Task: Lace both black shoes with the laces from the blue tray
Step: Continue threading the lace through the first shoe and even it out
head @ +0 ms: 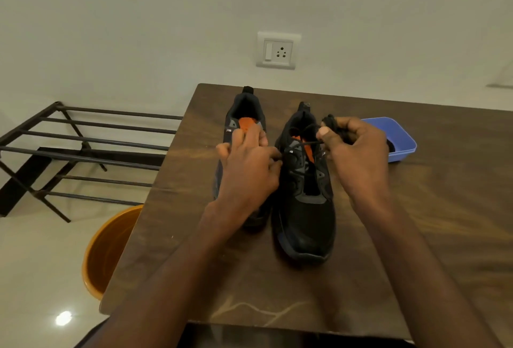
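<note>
Two black shoes with orange insoles stand side by side on the brown table, toes toward me. The right shoe (305,217) has a black lace (305,143) stretched across its upper eyelets. My left hand (247,172) pinches one end of that lace at the shoe's left side and covers much of the left shoe (245,110). My right hand (355,153) grips the bunched rest of the lace just right of the shoe's collar. Behind my right hand sits the blue tray (402,139), with something dark partly visible inside.
The wooden table (416,236) backs onto a white wall with a socket plate (278,50). Left of the table are a black metal rack (83,147) and an orange bucket (108,250) on the tiled floor.
</note>
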A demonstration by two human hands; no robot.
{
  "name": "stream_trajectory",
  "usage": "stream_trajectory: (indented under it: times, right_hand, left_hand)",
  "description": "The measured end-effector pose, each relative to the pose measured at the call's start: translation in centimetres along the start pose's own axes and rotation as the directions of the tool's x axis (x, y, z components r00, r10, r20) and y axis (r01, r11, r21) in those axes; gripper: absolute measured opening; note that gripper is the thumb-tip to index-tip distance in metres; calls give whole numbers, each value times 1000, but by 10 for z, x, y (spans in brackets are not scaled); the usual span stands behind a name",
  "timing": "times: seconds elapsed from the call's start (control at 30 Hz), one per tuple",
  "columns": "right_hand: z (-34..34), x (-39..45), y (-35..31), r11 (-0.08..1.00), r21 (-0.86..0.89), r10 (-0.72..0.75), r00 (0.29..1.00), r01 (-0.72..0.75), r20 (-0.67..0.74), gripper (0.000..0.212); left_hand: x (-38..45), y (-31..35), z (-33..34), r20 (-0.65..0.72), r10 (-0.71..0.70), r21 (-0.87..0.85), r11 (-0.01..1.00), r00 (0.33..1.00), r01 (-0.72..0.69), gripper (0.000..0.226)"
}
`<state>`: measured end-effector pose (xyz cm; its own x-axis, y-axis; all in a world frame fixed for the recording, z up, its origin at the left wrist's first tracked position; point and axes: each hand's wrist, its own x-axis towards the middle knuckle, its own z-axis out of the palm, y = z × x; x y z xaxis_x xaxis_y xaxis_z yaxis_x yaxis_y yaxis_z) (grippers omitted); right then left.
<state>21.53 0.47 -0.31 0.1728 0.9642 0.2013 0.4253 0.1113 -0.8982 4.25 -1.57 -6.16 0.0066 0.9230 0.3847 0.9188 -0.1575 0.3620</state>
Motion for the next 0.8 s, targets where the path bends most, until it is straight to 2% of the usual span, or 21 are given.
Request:
stream_trajectory:
  times: [0.07,0.13,0.17,0.23,0.27,0.3,0.37,0.43,0.47,0.53,0.57,0.63,0.67,0.73,0.8]
  right_hand:
    - [-3,-2,-4,997,62,-51,993,45,107,28]
    - [-5,-4,-7,985,154,-120,957,81,265,48]
    - [-4,-4,-6,980,176,-152,926,95,345,59]
    - [2,-4,-3,975,157,-215,859,159,465,75]
    - [5,-5,-1,969,112,-247,843,220,479,77]
    - [9,-4,2,958,63,-277,841,280,465,74]
    - [13,-5,6,942,5,-308,855,336,417,53]
    - [14,-7,6,937,-4,-320,865,349,387,30]
    - [14,-8,5,945,17,-307,872,326,381,25]
    - [13,-10,1,966,140,-253,886,215,389,22]
    - [13,-11,-4,965,231,-211,894,126,395,21]
    - [15,-15,-14,899,435,-137,902,-60,409,19]
    - [16,-18,-19,831,536,-106,901,-152,420,19]
    - [18,-20,-27,656,690,-48,895,-306,443,20]
    - [17,-20,-31,539,758,-28,892,-367,452,22]
  left_hand:
    - [6,-1,-8,-153,-14,-329,944,988,-38,19]
    - [10,3,-19,-195,-40,-622,778,980,-92,16]
    - [12,6,-25,-184,-19,-672,732,983,-112,17]
    - [11,8,-30,-158,66,-669,727,985,-156,18]
    - [10,9,-30,-149,99,-655,735,984,-173,18]
    - [8,11,-30,-158,119,-639,744,980,-193,17]
    - [6,9,-33,-220,118,-611,757,968,-231,12]
    - [7,3,-38,-269,67,-616,755,961,-225,10]
    - [7,-2,-40,-271,32,-629,751,962,-203,13]
    - [6,-11,-42,-204,-40,-698,706,978,-116,20]
    - [5,-14,-43,-126,-81,-770,636,989,-46,25]
    - [1,-15,-49,94,-119,-882,451,989,138,42]
    - [-1,-17,-52,186,-98,-887,411,978,210,50]
    - [-2,-21,-54,330,13,-856,426,944,293,53]
    - [-5,-26,-56,438,128,-803,500,890,323,47]
